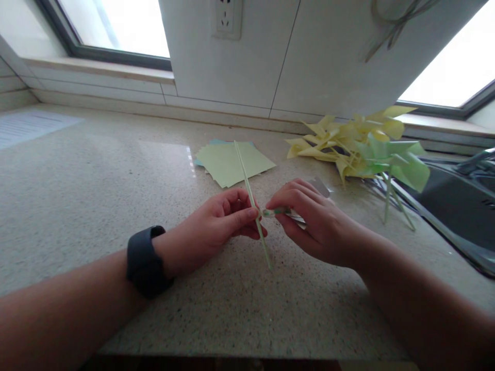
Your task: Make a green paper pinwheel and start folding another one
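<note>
My left hand [224,219], with a dark watch at the wrist, pinches a thin pale green straw [247,185] between thumb and fingers. The straw slants from the paper stack down toward me. Close on its right, my right hand [309,216] is closed around a small clear and green item [276,212]. Its tip points at the straw near my left fingertips; whether they touch I cannot tell. Most of the item is hidden by my fingers, so its kind is unclear. Behind the straw lies a fanned stack of light green and blue paper squares [220,165].
Yellow paper pinwheels [328,139] and a green pinwheel [410,165] lie at the back right, beside a dark sink [464,206]. A printed sheet [34,126] rests at the far left of the speckled counter [96,196]. A wall with a socket [226,18] stands behind.
</note>
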{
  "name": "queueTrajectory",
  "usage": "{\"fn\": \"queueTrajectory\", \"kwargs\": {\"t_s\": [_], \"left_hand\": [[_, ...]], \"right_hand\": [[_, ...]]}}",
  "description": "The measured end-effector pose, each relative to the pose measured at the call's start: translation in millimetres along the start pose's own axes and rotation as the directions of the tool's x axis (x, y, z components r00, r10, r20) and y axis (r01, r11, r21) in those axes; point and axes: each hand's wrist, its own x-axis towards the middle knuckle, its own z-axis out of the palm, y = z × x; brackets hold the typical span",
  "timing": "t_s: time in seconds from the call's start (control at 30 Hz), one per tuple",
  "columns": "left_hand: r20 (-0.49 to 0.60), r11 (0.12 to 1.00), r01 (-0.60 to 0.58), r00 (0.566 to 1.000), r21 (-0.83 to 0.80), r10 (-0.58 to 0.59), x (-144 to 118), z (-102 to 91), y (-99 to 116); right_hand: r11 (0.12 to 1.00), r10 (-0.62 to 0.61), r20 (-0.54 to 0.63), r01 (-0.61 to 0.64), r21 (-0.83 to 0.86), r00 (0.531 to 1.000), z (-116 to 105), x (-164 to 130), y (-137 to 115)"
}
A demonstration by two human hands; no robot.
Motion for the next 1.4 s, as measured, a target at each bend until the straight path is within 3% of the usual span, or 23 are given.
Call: {"fn": "queueTrajectory", "kwargs": {"t_s": [0.23, 0.5, 0.87, 1.03, 1.4], "left_hand": [[0.095, 0.993, -0.051, 0.995, 0.111, 0.04, -2, -1.2, 1], [0.049, 0.981, -0.069, 0.997, 0.179, 0.061, -3, 2.6, 0], [0.075, 0.975, -0.088, 0.994, 0.202, 0.074, -4, 4.2, 1], [0.063, 0.974, -0.083, 0.995, 0.21, 0.071, -3, 4.0, 2], [0.02, 0.996, -0.077, 0.997, 0.053, 0.076, -2, 3.6, -1]], "right_hand": [[0.978, 0.123, 0.001, -0.122, 0.168, 0.992, 3, -2, -7], [0.931, 0.311, -0.106, -0.28, 0.235, 0.944, 13, 2, -13], [0.742, 0.565, 0.039, -0.528, 0.412, 0.824, 12, 6, -21], [0.672, 0.607, 0.097, -0.575, 0.466, 0.789, 13, 10, -21], [0.678, 0.589, 0.086, -0.549, 0.489, 0.804, 13, 7, -19]]}}
